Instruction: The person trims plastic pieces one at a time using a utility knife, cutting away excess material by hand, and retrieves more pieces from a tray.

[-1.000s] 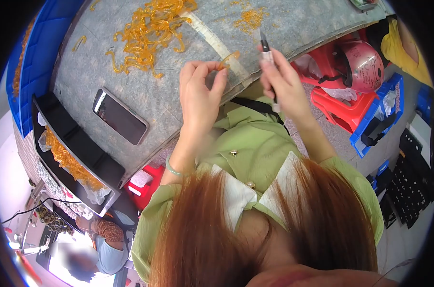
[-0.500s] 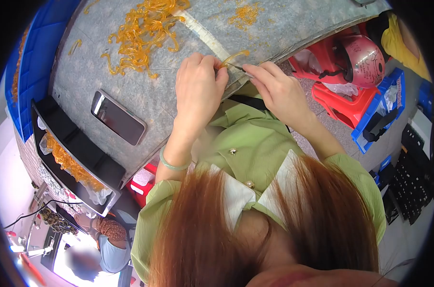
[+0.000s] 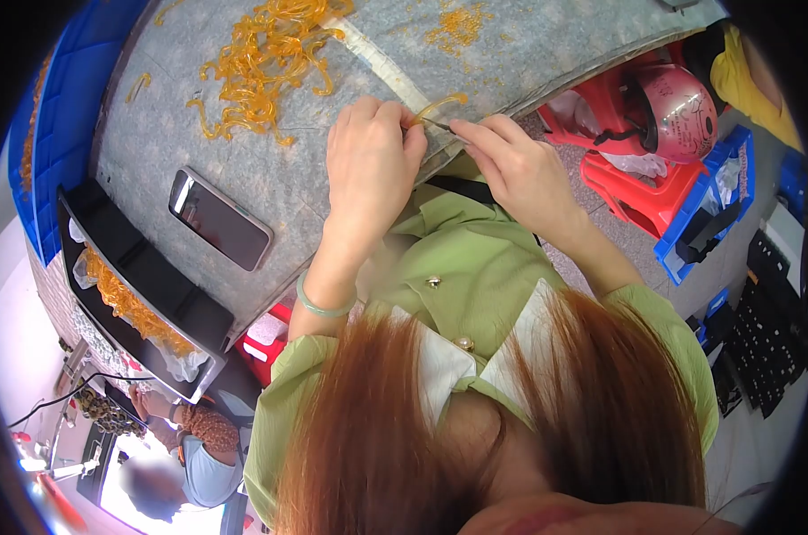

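Note:
My left hand is closed over the edge of the table, pinching a curved, translucent amber plastic piece whose free end sticks out to the right. In my right hand is a slim tool with a thin dark tip; its kind is too small to tell. The tip touches or nearly touches the amber piece beside my left fingertips. Beyond my left hand lies a loose heap of similar amber pieces. Small amber scraps are scattered farther right on the grey table covering.
A phone lies left of my hand. Amber pieces in clear plastic fill a black bin at the table's left edge, near a blue crate. Right of the table are a red stool and pink helmet. Another person sits lower left.
My hands stay almost in place; the right hand and tool tip shift very slightly left toward the amber piece. At lower left, the other person's arm has moved.

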Demonstrator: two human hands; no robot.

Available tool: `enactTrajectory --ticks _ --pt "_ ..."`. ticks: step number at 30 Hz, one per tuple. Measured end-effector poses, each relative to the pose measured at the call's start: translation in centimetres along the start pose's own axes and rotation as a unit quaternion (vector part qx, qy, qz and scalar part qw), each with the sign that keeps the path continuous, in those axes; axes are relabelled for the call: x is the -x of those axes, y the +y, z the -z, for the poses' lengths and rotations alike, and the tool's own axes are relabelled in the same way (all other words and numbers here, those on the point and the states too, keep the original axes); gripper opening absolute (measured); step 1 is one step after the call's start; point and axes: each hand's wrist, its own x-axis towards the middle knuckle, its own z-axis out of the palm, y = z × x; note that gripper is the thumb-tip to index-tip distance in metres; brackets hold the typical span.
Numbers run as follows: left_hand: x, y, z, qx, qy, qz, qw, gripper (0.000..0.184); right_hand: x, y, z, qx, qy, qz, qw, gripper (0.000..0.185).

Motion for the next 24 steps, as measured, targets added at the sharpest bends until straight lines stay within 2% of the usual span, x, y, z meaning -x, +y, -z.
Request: enactTrajectory --ticks 6,11,18,24 --pt "0.1 0.1 0.1 0.007 0.004 -0.01 1.0 0.008 -0.1 0.1 -0.2 0.004 0.014 0.021 1.0 0.023" --pt "0.0 0.1 -0.1 0.02 0.022 -0.039 0.999 0.006 -0.6 -0.1 0.0 0.027 -0.008 0.03 0.999 0.027" --pt "0.4 0.0 -0.7 0.031 0.039 -0.022 0.999 0.007 -0.3 0.0 -0.5 0.055 -0.003 0.058 0.997 0.034" --pt "0.7 -0.3 -1.0 0.049 0.047 -0.011 0.998 0.007 1.0 -0.3 -0.4 0.067 -0.003 0.015 0.998 0.031"
